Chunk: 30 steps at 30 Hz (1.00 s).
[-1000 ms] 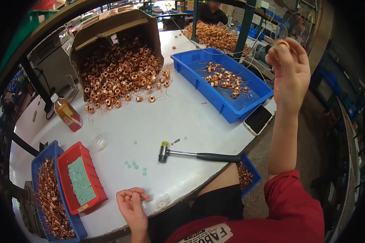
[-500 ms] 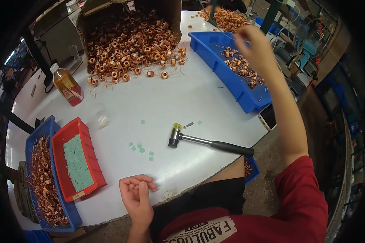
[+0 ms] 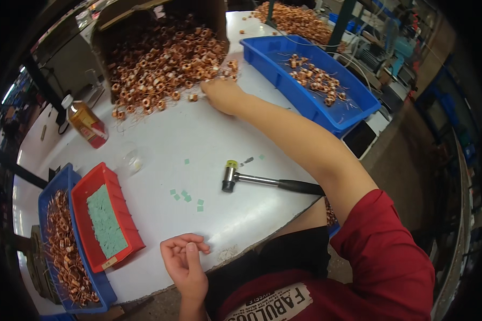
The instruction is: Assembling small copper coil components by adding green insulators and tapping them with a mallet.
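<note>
My right hand reaches across the table to the front right edge of a heap of copper-wire coils, which spills from a cardboard box. Its fingers point down among the nearest coils, and the hand hides most of them, so a grip cannot be made out. My left hand rests at the table's near edge, its fingers loosely curled against the thumb, nothing showing in it. Between the hands lies a hammer with a yellow face, a black face and a black handle. Small green squares are scattered left of it.
At the right stands a blue tray with several coils, a phone beside it. A red bin of green pieces and a blue bin of coils stand at left. Behind them are a bottle and a clear cup.
My right hand has moved left and down from above the blue tray to the coil heap. The left hand stays nearly where it was. The view has shifted slightly.
</note>
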Available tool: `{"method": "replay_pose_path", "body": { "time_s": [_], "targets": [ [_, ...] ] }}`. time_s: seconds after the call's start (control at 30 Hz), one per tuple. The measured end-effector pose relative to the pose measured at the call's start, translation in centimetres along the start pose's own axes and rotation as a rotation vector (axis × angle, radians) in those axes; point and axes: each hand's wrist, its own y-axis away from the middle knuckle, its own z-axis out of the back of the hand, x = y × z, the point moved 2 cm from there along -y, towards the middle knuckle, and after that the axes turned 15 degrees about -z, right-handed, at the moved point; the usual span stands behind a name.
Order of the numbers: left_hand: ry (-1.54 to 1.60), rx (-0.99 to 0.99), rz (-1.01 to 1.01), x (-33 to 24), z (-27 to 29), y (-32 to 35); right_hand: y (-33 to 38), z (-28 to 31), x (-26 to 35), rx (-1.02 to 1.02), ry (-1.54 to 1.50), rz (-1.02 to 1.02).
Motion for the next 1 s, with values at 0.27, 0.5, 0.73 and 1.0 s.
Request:
{"method": "replay_pose_path", "body": {
  "time_s": [0.27,0.5,0.73,1.0],
  "targets": [
    [0.014,0.033,-0.031,0.0,-0.1,0.1,5.5,6.7,0.1,-0.226,-0.163,-0.047],
    [0.348,-0.093,0.065,-1.8,-2.5,0.6,21.3,14.8,7.1,0.446,-1.057,-0.011],
    [0.638,0.131,0.411,-0.5,-1.7,2.2,27.2,15.0,7.8,-0.004,-0.704,0.033],
    [0.939,0.242,0.604,0.1,-2.0,3.2,26.0,13.5,5.9,0.194,-1.010,-0.070]
  ]
}}
